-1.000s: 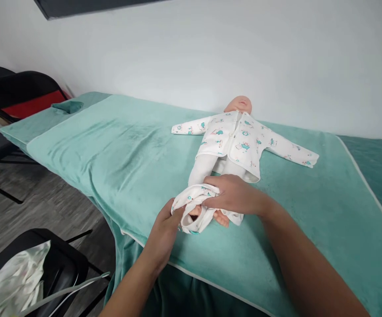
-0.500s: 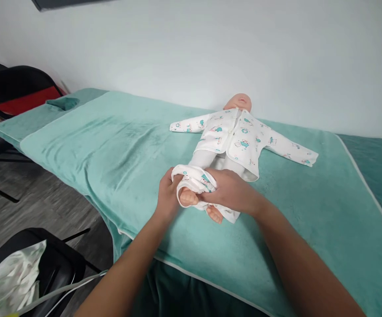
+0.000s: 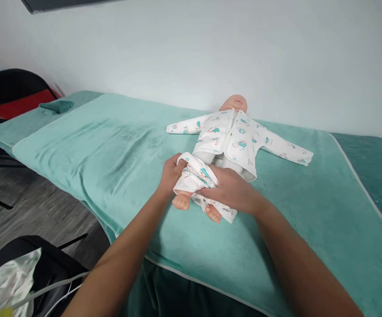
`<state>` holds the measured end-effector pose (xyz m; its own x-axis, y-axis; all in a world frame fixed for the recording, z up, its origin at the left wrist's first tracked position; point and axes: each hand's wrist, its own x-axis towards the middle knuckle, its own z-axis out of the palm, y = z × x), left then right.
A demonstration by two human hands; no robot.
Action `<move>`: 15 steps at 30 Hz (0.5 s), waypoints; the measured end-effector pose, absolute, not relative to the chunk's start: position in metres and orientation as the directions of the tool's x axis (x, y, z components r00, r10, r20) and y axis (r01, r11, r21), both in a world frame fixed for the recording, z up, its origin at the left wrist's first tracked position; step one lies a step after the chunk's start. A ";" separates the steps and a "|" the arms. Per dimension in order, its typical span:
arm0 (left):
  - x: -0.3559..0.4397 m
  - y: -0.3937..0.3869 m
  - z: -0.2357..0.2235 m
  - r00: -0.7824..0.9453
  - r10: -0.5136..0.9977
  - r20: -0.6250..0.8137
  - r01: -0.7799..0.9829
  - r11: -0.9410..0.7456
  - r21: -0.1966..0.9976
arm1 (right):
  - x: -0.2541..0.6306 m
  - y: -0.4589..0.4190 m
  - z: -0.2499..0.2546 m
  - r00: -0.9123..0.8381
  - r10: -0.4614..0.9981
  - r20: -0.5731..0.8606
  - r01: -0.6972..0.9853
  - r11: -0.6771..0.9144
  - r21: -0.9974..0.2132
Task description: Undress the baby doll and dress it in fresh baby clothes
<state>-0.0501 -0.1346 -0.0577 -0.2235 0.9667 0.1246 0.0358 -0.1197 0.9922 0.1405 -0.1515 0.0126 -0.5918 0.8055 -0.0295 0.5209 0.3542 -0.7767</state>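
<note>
A baby doll (image 3: 235, 103) lies on its back on the green-covered bed, dressed in a white printed jacket (image 3: 240, 138) with both sleeves spread out. Matching printed pants (image 3: 195, 174) are bunched around its lower legs, and both feet stick out of the leg openings. My left hand (image 3: 172, 174) pinches the pants' edge at the left, thumb on top. On the other side, my right hand (image 3: 228, 187) is closed on the cloth, its fingertips partly hidden by the folds. Pale thighs show between the jacket hem and the pants.
The bed's green cover (image 3: 111, 141) has some wrinkles at the left. Against the back stands a white wall (image 3: 184, 53). A black chair (image 3: 48, 259) at lower left bears a crumpled white cloth (image 3: 12, 277), with cables beside it. Another black chair (image 3: 15, 83) stands at far left.
My hands have drawn the pants further up the left-side leg, so its foot and ankle now stick out more. My left hand has moved up slightly.
</note>
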 end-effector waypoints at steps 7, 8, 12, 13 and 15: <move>-0.052 -0.152 -0.063 -0.156 0.985 0.068 -0.064 -0.079 0.995 | 0.173 -0.132 0.012 -0.478 0.875 0.081 0.272 0.235 -0.933; -0.053 -0.153 -0.065 -0.128 0.990 0.059 -0.104 -0.073 0.992 | 0.178 -0.130 0.010 -0.435 0.894 0.106 0.234 0.226 -0.945; -0.056 -0.155 -0.072 -0.105 0.992 0.075 -0.148 -0.090 0.985 | 0.183 -0.129 0.000 -0.215 0.954 0.210 0.185 0.251 -0.950; -0.056 -0.154 -0.073 -0.129 0.989 0.074 -0.138 -0.092 0.986 | 0.181 -0.129 -0.003 -0.168 0.957 0.237 0.194 0.268 -0.944; -0.055 -0.153 -0.072 -0.168 0.985 0.047 -0.149 -0.073 0.986 | 0.177 -0.131 -0.009 -0.110 0.951 0.289 0.259 0.308 -0.915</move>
<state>-0.0551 -0.1533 -0.0724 -0.1679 0.9847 0.0472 -0.1485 -0.0727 0.9862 0.1769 -0.1314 -0.0088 -0.1099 0.9510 0.2890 0.2589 0.3081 -0.9154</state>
